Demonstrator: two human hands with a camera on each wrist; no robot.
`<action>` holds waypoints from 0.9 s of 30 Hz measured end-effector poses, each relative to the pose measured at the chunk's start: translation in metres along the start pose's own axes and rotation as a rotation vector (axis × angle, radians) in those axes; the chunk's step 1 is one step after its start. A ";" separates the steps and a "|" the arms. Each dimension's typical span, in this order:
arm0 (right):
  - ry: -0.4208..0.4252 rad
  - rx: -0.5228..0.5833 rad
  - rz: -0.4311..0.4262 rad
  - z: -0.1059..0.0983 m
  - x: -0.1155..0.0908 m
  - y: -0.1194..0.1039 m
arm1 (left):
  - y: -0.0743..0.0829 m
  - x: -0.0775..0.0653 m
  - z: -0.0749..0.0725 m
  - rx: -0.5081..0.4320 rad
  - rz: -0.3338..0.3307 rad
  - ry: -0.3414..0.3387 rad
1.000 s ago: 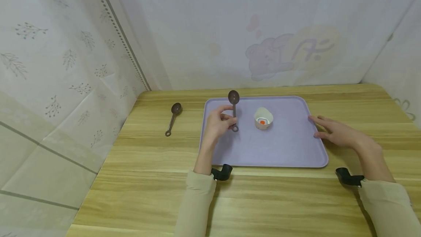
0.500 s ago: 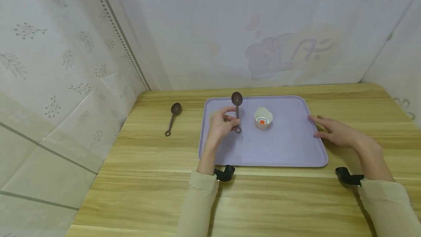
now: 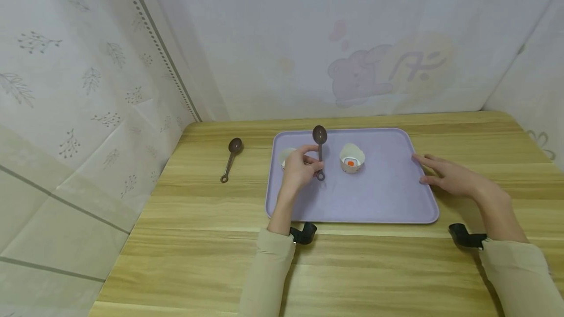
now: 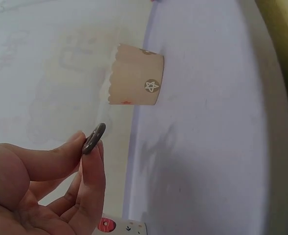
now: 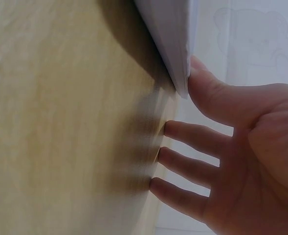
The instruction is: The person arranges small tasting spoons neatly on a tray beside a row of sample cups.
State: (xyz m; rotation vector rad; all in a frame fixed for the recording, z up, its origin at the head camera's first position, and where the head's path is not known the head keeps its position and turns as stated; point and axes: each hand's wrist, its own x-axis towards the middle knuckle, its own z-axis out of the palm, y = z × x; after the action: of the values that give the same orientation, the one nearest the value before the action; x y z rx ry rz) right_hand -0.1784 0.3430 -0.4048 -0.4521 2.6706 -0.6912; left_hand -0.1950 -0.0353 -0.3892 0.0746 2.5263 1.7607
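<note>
My left hand pinches a dark brown spoon by its handle, upright with the bowl on top, above the lilac tray. The left wrist view shows the ring end of the spoon's handle between thumb and fingers. Just right of the spoon stands a paper baking cup with an orange and white thing inside. Another cup is partly hidden behind my left hand. At the tray's right rim is my right hand, its thumb against the rim and its straight fingertips down at the table.
A second brown spoon lies on the wooden table, left of the tray. Patterned cloths hang behind the table and at its sides.
My left hand has moved slightly right and toward me with the spoon, uncovering part of the cup behind it. My right hand stays at the tray's rim.
</note>
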 end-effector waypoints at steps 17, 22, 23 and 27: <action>-0.006 0.023 0.007 0.000 -0.001 -0.001 | -0.004 0.000 0.008 0.091 0.011 -0.002; -0.006 0.027 0.010 0.001 -0.001 0.000 | -0.007 0.000 0.010 0.124 0.022 0.003; -0.007 0.028 0.010 0.001 -0.001 0.000 | -0.008 0.000 0.010 0.127 0.024 0.004; -0.007 0.020 0.009 0.001 -0.002 0.000 | -0.011 0.001 0.011 0.136 0.030 0.005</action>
State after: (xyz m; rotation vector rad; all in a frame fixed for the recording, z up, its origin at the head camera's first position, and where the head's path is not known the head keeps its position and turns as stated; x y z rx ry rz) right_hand -0.1764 0.3431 -0.4047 -0.4354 2.6556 -0.7114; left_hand -0.1950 -0.0288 -0.4033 0.1157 2.6593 1.5988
